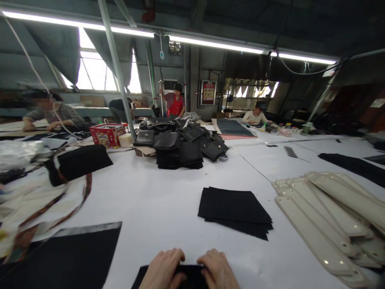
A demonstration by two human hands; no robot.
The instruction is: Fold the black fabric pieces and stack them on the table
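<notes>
At the bottom of the view, a black fabric piece (pixel 191 275) lies on the white table, cut off by the lower edge of the frame. My left hand (pixel 165 267) is closed on its left part, fingers curled over the far edge and thumb bent inward. On the other side, my right hand (pixel 217 267) grips the same far edge, with thumb and fingers pinching it. A small gap separates the two hands. Just ahead and to the right sits a loose stack of black fabric pieces (pixel 234 208), untouched.
Beige strap-like panels with metal studs (pixel 319 224) pile up at right. A large black sheet (pixel 66 257) and patterned strips (pixel 75 208) lie at left. Black bags (pixel 186 140) are heaped at the back by a red box (pixel 106 134) and a metal pole (pixel 116 60). Several people work beyond.
</notes>
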